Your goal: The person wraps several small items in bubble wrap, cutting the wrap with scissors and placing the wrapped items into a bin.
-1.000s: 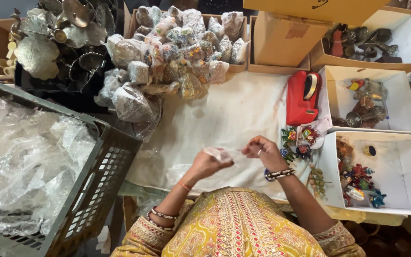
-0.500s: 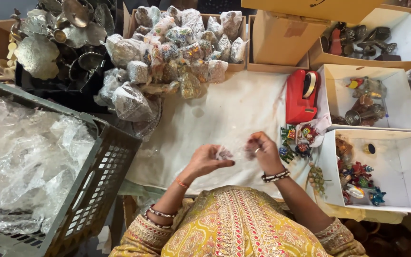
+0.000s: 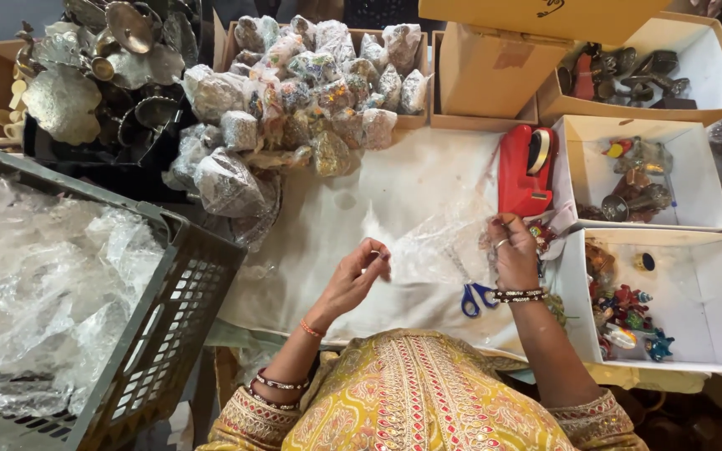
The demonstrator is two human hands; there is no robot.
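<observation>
The clear film stretched between the left hand and the right hand is so thin that its edges cannot be traced. The scissors below the right hand show only blue handles; the blades lie under the film and hand. Trinkets just right of that hand are half hidden by it. The crate, far left of the left hand, is cut off by the edge. The wrapped bundles above blur what they hold.

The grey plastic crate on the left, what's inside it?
The grey crate holds a heap of crumpled clear plastic wrap. Whatever lies beneath the heap, and the crate's floor, are covered.
</observation>
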